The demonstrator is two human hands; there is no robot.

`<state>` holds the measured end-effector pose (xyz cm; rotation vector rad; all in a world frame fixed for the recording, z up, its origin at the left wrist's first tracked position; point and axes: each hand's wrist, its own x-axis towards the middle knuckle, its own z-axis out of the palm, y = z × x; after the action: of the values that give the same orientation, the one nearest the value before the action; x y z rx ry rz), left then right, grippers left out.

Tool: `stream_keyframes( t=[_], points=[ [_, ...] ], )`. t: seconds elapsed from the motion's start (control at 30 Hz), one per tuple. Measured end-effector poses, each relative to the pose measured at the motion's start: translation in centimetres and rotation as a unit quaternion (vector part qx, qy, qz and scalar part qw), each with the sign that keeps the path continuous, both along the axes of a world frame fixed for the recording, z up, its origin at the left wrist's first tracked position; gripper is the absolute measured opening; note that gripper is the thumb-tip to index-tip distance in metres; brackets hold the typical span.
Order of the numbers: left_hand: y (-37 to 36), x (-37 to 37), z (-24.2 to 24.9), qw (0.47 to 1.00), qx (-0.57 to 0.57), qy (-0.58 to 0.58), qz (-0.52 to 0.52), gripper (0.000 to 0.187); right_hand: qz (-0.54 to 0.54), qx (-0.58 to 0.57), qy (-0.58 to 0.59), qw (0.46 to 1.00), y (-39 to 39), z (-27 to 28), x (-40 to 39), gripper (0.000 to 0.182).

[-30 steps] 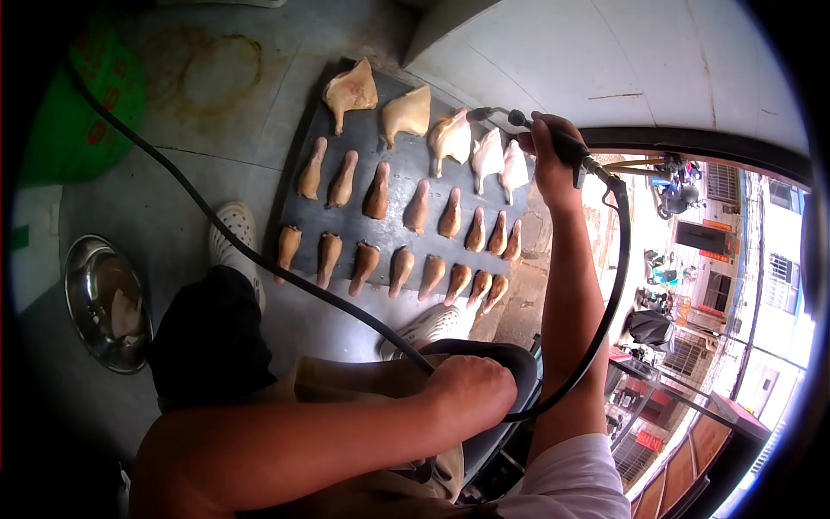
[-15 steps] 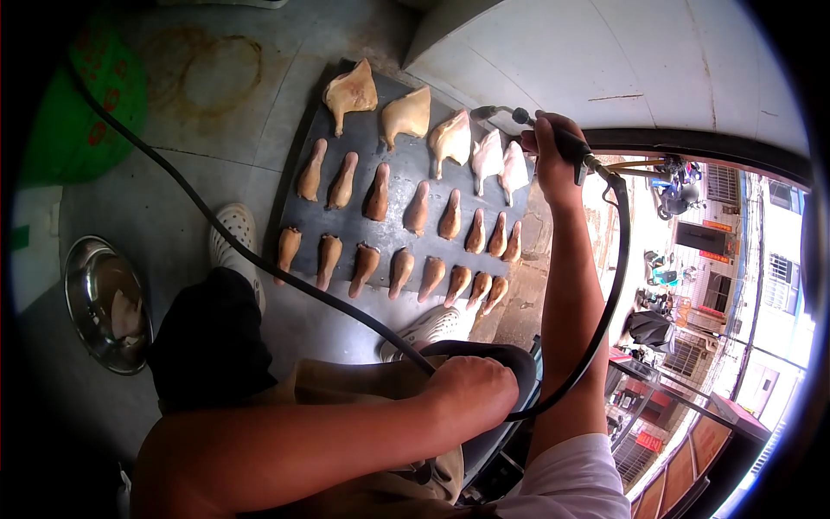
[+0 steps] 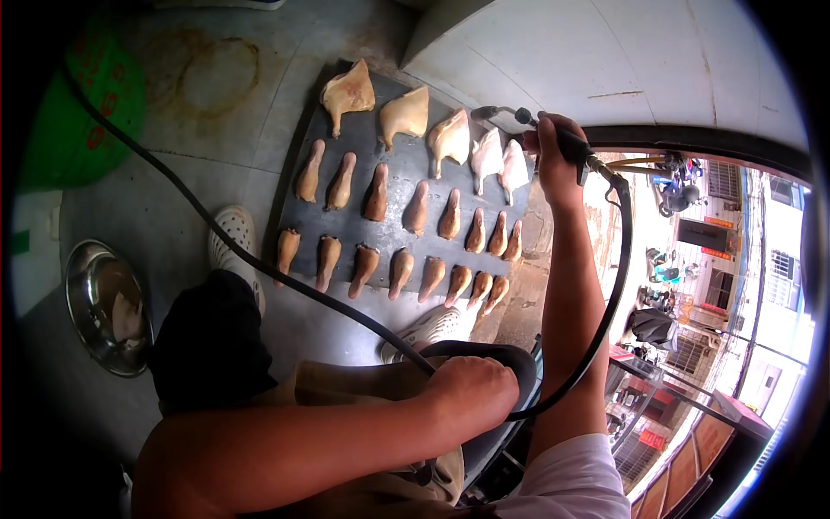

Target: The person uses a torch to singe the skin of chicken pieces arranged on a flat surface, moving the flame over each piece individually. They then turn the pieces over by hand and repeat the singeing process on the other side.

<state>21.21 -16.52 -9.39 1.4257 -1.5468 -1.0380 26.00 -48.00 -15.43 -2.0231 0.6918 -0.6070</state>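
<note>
My right hand point(image 3: 560, 156) is wrapped round the handle of a gas torch point(image 3: 524, 117), its metal nozzle pointing left over the top row of meat; I can make out no flame. My left hand point(image 3: 471, 391) is closed round the torch's black hose point(image 3: 337, 313), close to my knee. Below the nozzle, a dark board point(image 3: 402, 164) bears raw poultry in three rows. Across the top lie leg quarters point(image 3: 404, 115), the rightmost ones paler point(image 3: 487, 156). Two rows of drumsticks point(image 3: 376, 192) lie beneath them, some browner than others.
A steel bowl point(image 3: 79, 281) with pale meat in it sits on the floor at left, below a green container point(image 3: 82, 112). My shoes point(image 3: 233, 235) are close to the board. A white panel point(image 3: 596, 65) rises behind the torch; a street with scooters point(image 3: 679, 199) shows at right.
</note>
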Motion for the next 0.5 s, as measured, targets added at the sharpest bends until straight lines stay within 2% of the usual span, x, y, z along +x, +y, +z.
stream_keyframes(
  t=[0.13, 0.33, 0.43, 0.5],
  points=[
    [-0.4, 0.1, 0.1, 1.0, -0.011, 0.013, 0.017, 0.01, -0.035, 0.022, -0.041, 0.998, -0.4, 0.1, 0.4, 0.021],
    [-1.9, -1.3, 0.4, 0.987, 0.014, 0.132, 0.095, 0.025, -0.104, 0.078, -0.018, 0.991, -2.4, 1.1, 0.9, 0.02],
    [-2.8, -1.0, 0.7, 0.976, 0.045, 0.174, 0.126, 0.032, -0.147, 0.128, -0.034, 0.98, -3.6, 1.7, 1.2, 0.021],
    [-3.1, -0.6, 1.2, 0.971, 0.07, 0.178, 0.146, 0.035, -0.161, 0.118, -0.042, 0.979, -4.6, 1.7, 1.2, 0.02]
  ],
)
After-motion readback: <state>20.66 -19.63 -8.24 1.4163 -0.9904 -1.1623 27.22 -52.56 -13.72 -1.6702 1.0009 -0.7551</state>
